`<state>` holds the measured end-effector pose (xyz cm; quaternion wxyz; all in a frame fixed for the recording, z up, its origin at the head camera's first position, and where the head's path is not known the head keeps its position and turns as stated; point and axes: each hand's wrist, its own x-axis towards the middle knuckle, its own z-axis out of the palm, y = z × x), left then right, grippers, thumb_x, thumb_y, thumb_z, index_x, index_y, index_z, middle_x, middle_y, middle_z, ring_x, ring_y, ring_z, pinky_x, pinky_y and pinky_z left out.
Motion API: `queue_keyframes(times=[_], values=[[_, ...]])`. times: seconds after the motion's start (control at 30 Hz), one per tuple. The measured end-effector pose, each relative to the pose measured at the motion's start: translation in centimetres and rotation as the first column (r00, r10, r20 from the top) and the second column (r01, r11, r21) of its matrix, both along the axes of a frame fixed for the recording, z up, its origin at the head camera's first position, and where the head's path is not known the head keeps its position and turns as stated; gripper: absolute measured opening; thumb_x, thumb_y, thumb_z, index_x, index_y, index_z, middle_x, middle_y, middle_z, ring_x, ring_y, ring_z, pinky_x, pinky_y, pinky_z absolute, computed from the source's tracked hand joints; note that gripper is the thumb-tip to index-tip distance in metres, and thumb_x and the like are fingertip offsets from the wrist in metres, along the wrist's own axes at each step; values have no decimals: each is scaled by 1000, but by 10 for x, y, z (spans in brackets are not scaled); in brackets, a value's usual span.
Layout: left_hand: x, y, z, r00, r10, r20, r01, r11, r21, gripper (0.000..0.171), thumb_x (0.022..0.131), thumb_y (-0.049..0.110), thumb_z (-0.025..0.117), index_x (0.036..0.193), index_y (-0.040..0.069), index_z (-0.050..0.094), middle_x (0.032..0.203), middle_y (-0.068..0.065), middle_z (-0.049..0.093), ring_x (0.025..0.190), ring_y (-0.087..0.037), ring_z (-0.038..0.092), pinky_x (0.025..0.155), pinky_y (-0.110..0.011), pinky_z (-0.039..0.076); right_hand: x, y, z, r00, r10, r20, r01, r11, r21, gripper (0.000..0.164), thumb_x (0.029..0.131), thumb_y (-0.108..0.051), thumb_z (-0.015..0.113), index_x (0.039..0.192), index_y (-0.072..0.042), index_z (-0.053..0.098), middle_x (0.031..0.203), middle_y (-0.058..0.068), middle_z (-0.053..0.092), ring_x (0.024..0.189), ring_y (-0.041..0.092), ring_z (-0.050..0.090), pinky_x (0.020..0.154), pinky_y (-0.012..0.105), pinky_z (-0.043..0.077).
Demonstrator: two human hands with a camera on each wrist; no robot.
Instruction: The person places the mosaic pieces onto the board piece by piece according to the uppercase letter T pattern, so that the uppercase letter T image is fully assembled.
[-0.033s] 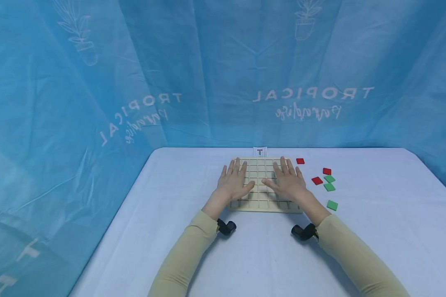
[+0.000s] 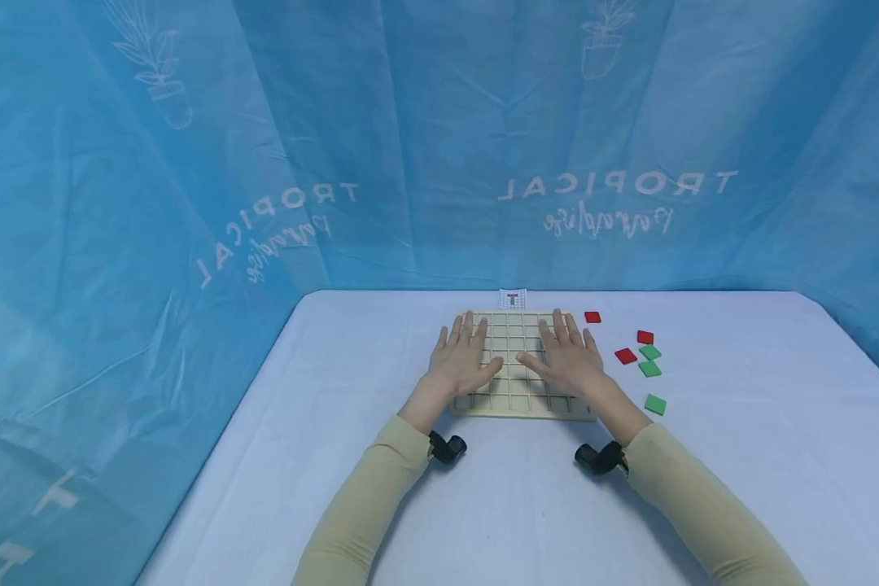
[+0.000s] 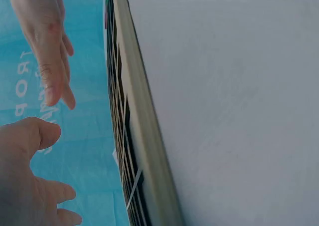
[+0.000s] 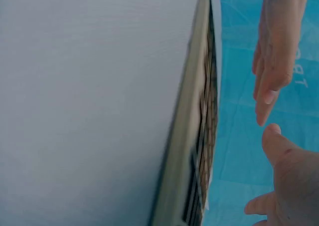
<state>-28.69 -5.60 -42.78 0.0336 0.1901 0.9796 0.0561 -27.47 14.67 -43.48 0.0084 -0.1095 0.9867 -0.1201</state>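
A pale square board (image 2: 513, 403) with a raised grid lies on the white table. Above its left half is my left hand (image 2: 456, 362), fingers straight and spread. My right hand (image 2: 570, 364) is held the same way over the right half, thumbs pointing toward each other with a gap between. Both wrist views show the hands raised off the board, holding nothing. Right of the board lie red tiles, one near its far corner (image 2: 592, 317), and green tiles, the closest (image 2: 655, 404) beside my right wrist. The hands hide parts of the grid.
Behind the board's far edge sits a small printed card (image 2: 513, 299) with a grid and coloured squares. The white-covered table (image 2: 322, 391) meets a blue printed curtain (image 2: 439, 146) at the back and left. A black wrist camera (image 2: 596, 458) juts from my right wrist.
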Motion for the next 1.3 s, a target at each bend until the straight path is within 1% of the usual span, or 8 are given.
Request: queue_keyframes(times=[0.17,0.33,0.53,0.67,0.77,0.83,0.97,1.3], values=[[-1,1,-1,1000,-6,5,6,1000,18,76,95,55,36,153,13,10,156,-15,1,142,-33,1,115,-49,5,2,2,-2,1000,1,-7,-1,1000,-22,87,92,-62,39,149,-1,19,154,23,2,141,39,-1,111,60,4],[-8,-16,-1,997,-58,53,43,969,245,73,94,43,51,150,5,21,153,-19,20,139,-36,19,112,-50,22,4,4,-2,999,34,-24,-36,995,-98,85,92,-60,42,149,-1,22,155,22,5,141,39,3,110,62,10],[-16,-52,-16,985,-25,170,-83,798,598,58,91,19,61,143,8,38,145,-16,37,130,-32,38,106,-46,35,-6,21,9,988,129,-87,-153,911,-383,80,90,-50,56,146,0,29,151,22,22,136,41,23,104,64,27],[-19,-63,-33,979,-21,204,-134,687,714,55,89,9,63,141,9,43,142,-14,42,125,-30,45,104,-38,39,-20,43,21,989,102,-105,-144,819,-555,76,89,-45,62,144,-1,33,146,21,33,130,39,35,102,56,36],[-20,-65,-42,980,-36,193,-127,634,763,55,87,3,63,139,7,45,139,-12,45,124,-27,47,105,-33,38,-32,61,25,997,37,-75,-77,750,-657,73,89,-44,62,143,-4,36,144,19,37,129,38,38,102,52,39],[-20,-64,-44,982,-37,187,-123,626,770,55,86,0,62,138,6,46,137,-12,48,123,-25,47,105,-30,37,-37,74,25,999,-9,-34,-18,703,-711,72,88,-46,62,143,-6,37,144,18,38,129,38,38,102,53,38],[-19,-63,-48,984,-27,174,-112,665,738,54,85,-3,61,137,3,47,135,-11,50,124,-22,47,106,-27,36,-47,96,19,996,-80,50,89,632,-770,77,86,-52,62,144,-7,37,144,16,39,131,35,36,104,55,34],[-18,-63,-46,987,-21,157,-98,700,708,55,86,-1,61,138,1,44,137,-13,49,127,-23,45,107,-28,35,-68,115,-11,965,-180,189,260,601,-755,78,85,-56,61,143,-9,40,142,14,41,130,33,35,106,57,30]])
